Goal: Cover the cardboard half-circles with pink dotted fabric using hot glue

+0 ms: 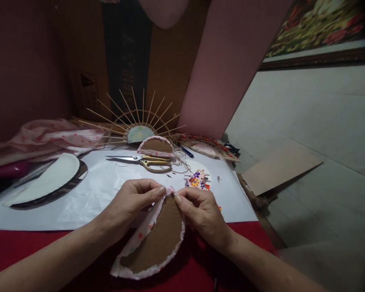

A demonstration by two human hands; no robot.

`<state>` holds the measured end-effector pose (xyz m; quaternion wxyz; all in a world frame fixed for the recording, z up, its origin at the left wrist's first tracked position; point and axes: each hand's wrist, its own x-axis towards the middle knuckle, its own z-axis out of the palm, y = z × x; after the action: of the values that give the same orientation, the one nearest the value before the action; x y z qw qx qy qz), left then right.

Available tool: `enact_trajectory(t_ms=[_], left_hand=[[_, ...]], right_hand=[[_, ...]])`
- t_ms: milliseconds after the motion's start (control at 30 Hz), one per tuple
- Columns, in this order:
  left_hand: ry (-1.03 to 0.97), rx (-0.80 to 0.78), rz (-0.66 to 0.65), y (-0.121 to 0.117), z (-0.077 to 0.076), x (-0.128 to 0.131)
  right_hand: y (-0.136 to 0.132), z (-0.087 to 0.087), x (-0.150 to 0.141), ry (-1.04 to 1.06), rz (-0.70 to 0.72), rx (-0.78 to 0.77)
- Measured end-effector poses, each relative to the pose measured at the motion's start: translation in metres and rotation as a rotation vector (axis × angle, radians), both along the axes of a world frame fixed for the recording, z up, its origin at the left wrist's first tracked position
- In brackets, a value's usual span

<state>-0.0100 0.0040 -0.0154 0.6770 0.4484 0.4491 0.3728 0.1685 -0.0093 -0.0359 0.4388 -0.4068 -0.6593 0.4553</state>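
A half-moon piece of brown cardboard (158, 235), its edges wrapped in white fabric with pink dots, hangs between my hands above the red cloth. With thumb and fingers, my left hand (136, 200) pinches the fabric border near the top corner. My right hand (202, 209) pinches the same corner from the other side, its thumb on the border. Just beyond my hands lie gold-handled scissors (155, 164), blades pointing left. Behind them rests a smaller fabric-edged cardboard half-moon (156, 146).
A fan-like frame of thin sticks (142, 115) stands at the back. Polka-dot fabric (48, 136) is heaped on the left, near a white crescent piece (51, 178). A flowered scrap (197, 179), a blue pen (185, 151) and a second fan (205, 148) lie to the right.
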Motion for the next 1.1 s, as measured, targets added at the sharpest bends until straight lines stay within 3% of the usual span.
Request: enact_trajectory(t_ms=[167,367,467,567,633,767,933,1100], left_hand=[[0.033,0.054,0.015,0.001,-0.002,0.000],[0.250,0.444,0.118,-0.002,0.002,0.004],[0.159,0.233,0.124,-0.004,0.003,0.003],[-0.057,-0.071,0.030,-0.002,0.000,-0.001],[-0.180,-0.159,-0.038,0.000,-0.004,-0.004],[-0.289,-0.200,-0.092,0.005,-0.009,-0.006],[-0.335,-0.190,-0.117,0.004,-0.003,-0.006],[-0.185,-0.173,-0.069,0.001,0.001,-0.006]], right_hand=[[0.000,-0.001,-0.001,0.005,-0.011,-0.017],[0.002,-0.006,0.000,-0.033,-0.023,-0.021],[0.003,-0.004,0.000,-0.010,-0.011,-0.037],[0.003,0.000,-0.001,0.071,0.028,-0.098],[0.003,0.002,-0.001,0.118,0.059,-0.135],[0.002,0.007,0.000,0.143,0.101,-0.161],[0.000,0.010,0.000,0.115,0.098,-0.155],[0.001,0.007,0.002,0.081,0.076,-0.123]])
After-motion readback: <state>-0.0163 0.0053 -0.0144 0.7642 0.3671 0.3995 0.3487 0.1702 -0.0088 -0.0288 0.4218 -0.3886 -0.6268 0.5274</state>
